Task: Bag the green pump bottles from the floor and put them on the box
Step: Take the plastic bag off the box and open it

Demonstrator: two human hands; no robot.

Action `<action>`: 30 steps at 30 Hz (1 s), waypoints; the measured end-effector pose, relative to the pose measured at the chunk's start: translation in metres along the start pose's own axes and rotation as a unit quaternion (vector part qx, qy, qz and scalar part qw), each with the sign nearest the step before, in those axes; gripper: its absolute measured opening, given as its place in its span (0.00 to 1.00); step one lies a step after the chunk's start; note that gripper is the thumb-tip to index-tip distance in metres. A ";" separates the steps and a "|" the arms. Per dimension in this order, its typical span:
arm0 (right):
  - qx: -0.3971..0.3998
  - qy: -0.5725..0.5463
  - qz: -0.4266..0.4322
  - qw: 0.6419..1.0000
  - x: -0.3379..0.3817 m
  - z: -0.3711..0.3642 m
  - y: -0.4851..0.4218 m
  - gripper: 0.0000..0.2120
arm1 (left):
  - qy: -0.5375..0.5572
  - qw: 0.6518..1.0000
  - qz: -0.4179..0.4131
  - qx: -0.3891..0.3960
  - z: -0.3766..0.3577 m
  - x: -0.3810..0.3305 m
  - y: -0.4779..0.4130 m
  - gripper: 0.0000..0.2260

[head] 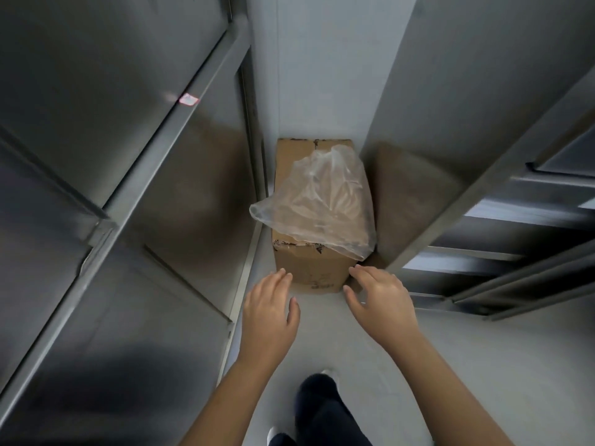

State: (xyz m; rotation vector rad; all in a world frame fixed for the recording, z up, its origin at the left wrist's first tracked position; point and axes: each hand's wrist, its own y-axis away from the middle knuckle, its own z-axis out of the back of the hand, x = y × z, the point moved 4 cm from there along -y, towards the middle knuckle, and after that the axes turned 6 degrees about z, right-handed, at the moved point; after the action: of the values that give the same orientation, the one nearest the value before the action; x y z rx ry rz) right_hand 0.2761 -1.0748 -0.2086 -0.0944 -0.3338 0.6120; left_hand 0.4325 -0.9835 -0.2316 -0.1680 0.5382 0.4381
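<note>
Clear plastic bag (pixel 317 201) slumped on cardboard box (pixel 309 268), no green bottles visible; left hand (pixel 269 312), right hand (pixel 380 300) hover empty before box, fingers (pixel 283 275) loosely spread; bag likely light, limp, slippery, so pinch a bunched edge.

A pale grey floor (pixel 467 365) runs as a narrow aisle toward the far wall. At its far end a brown cardboard box (pixel 310 268) stands upright on it, close between a steel cabinet (pixel 128 220) on the left and a metal rack (pixel 483 252) on the right. A crumpled clear plastic bag (pixel 318 201) lies on the box's top, spilling over its left and near edges. A white shoe (pixel 277 436) stands on the near floor.
</note>
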 end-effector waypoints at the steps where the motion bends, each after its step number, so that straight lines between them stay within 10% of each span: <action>1: 0.010 -0.007 -0.007 1.000 -0.008 -0.007 -0.013 0.13 | -0.006 1.000 0.003 0.004 -0.005 0.003 -0.014 0.20; 20: 0.050 -0.073 -0.020 0.996 -0.042 -0.208 -0.198 0.15 | 0.037 0.988 0.148 0.041 -0.135 0.174 -0.243 0.18; 30: 0.080 -0.094 -0.039 0.992 -0.050 -0.258 -0.217 0.19 | 0.026 0.996 0.081 0.017 -0.172 0.200 -0.282 0.19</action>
State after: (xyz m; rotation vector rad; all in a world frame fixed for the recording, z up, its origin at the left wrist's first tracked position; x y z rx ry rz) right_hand 0.4431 -1.2778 -0.4256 0.1313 -0.4670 0.5683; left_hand 0.6331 -1.2102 -0.4721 -0.1026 0.6118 0.5839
